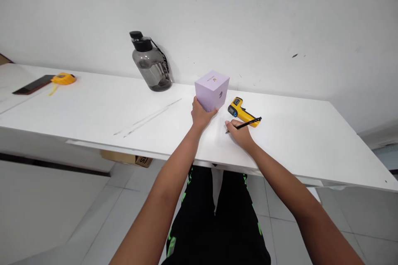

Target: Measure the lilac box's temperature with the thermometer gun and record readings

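My left hand (201,114) grips the near lower part of a lilac box (212,87), thumb toward its right side. The box has a small gold mark on top and a dark mark on one side. In my right hand (240,133) is a black pen (249,123), its tip pointing down and left close to the white tabletop. Just beyond that hand lies a yellow and black infrared thermometer (243,112), partly crossed by the pen. Whether the pen tip touches the surface I cannot tell.
A grey water bottle (151,66) with a black lid stands against the wall, left of the box. Far left are a yellow tape measure (64,78) and a dark flat object (33,85). The white table (149,132) has grey streaks. Underneath, a cardboard box (126,157) shows.
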`<state>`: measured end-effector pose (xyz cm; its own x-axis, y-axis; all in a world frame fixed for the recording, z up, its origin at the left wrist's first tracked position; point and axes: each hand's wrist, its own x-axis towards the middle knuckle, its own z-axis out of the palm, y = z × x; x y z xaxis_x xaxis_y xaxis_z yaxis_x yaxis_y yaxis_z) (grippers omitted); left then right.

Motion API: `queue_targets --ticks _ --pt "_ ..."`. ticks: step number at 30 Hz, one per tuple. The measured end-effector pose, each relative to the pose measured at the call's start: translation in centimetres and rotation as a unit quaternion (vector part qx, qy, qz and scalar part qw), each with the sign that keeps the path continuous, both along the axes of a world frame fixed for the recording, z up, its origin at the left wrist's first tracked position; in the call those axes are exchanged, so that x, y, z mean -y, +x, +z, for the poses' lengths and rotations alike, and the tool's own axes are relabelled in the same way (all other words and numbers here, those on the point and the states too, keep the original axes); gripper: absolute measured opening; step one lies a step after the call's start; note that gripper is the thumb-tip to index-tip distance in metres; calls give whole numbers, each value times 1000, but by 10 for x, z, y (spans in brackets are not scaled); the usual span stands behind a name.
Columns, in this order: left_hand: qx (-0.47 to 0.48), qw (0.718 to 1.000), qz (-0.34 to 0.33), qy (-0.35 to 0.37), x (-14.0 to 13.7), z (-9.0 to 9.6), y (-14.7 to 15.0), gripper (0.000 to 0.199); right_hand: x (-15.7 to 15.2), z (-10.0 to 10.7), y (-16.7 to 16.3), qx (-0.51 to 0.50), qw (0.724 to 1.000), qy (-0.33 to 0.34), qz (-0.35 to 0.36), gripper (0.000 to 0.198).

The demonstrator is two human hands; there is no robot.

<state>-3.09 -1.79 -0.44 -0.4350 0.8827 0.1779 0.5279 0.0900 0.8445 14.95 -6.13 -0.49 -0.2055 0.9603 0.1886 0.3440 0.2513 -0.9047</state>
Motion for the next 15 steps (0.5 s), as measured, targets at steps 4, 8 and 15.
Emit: queue_targets --ticks 4,8,15 --pt "-4 1000 0 -3 0 -1 0 101 2 0 0 24 998 -9 57 42" --pt "-8 1000 -3 -2 -1 -2 0 102 1 -1 1 39 996 -5 75 39" --pt "-6 1000 -4 -5 0 0 1 101 2 -1 -1 77 994 7 78 38"
